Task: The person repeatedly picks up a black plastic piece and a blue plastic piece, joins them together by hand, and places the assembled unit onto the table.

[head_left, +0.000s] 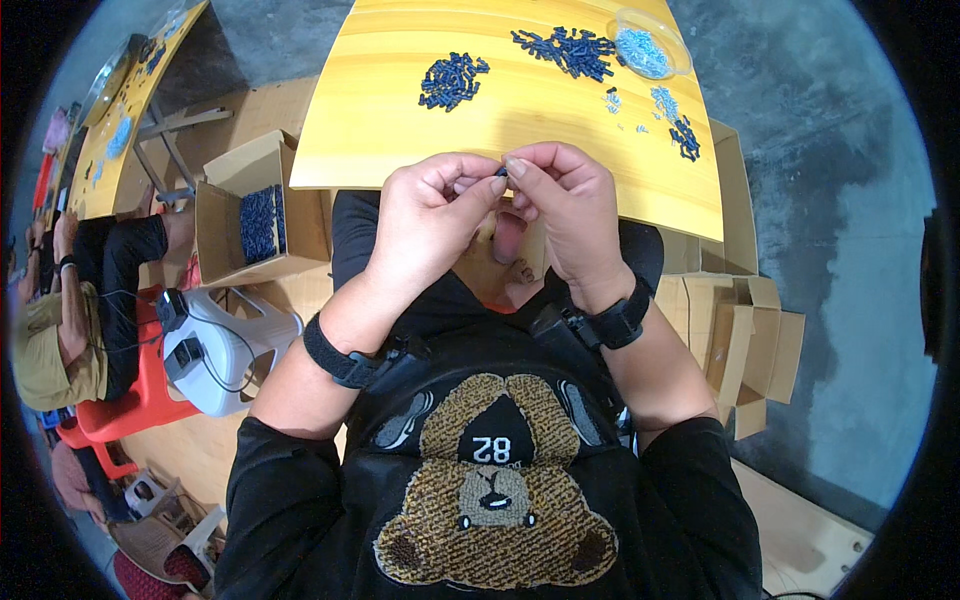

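My left hand [430,215] and my right hand [575,210] meet over the table's near edge, fingertips pinched together. Between them shows a small dark piece [502,172], mostly covered by the fingers, so its exact kind cannot be made out. Beyond the hands, a compact heap of small dark parts [453,82] lies on the yellow table [380,150]. A looser heap of similar dark parts [568,52] spreads farther right. Beside that heap stands a clear round dish [684,62] holding light blue bits [642,52].
Small pale pieces [664,102] and a short cluster of dark parts [685,138] lie near the table's right edge. An open cardboard box [225,215] with dark contents stands at left, near a white stool [225,345] and a seated person [60,340]. More cardboard boxes [765,345] are at right.
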### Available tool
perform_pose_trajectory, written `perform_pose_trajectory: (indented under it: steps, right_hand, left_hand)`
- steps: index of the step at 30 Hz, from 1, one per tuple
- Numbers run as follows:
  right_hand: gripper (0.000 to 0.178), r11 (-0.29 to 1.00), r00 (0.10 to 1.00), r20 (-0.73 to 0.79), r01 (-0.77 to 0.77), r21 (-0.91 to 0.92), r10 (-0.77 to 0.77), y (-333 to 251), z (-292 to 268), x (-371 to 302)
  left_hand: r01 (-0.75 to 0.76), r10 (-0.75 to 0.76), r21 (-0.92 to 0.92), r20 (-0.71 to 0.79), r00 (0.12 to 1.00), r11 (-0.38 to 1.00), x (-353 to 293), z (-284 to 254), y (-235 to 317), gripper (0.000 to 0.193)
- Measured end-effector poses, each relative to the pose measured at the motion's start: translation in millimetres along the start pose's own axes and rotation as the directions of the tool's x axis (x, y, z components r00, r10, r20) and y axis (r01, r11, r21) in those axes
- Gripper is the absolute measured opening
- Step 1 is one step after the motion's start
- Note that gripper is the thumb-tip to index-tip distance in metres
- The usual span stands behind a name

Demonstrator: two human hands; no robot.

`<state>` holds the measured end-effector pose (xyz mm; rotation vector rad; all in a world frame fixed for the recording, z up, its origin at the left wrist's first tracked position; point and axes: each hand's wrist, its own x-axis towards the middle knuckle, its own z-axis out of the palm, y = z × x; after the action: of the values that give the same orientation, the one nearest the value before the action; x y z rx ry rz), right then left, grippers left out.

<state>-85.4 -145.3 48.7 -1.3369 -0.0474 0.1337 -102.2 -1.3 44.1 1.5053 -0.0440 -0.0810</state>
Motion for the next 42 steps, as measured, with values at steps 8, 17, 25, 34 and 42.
perform_pose_trajectory:
  steps: [8, 17, 25, 34, 42]
  right_hand:
    - [0.009, 0.997, 0.996, -0.065, 0.056, -0.061, -0.06, 7, 6, -3]
    - [0.01, 0.965, 0.993, 0.1, 0.091, -0.247, -0.068, -8, -3, 2]
    - [0.024, 0.541, 0.821, 0.368, 0.566, -0.622, -0.436, -1, -3, 0]
    - [0.021, 0.387, 0.77, 0.39, 0.606, -0.695, -0.506, 1, -2, 4]
    - [0.02, 0.412, 0.79, 0.407, 0.595, -0.69, -0.459, 6, 2, 13]
  left_hand:
    - [-0.109, 0.121, 0.188, -0.057, 0.991, 0.976, -3, 2, 2, 0.012]
    - [0.135, -0.133, -0.085, 0.026, 0.991, 0.987, 1, -11, 3, 0.012]
    - [0.324, -0.301, -0.416, 0.121, 0.946, 0.85, 2, -13, 1, 0.009]
    - [0.378, -0.343, -0.463, 0.161, 0.925, 0.802, 5, -11, -4, 0.009]
    - [0.394, -0.372, -0.464, 0.143, 0.917, 0.793, 12, -17, -15, 0.01]
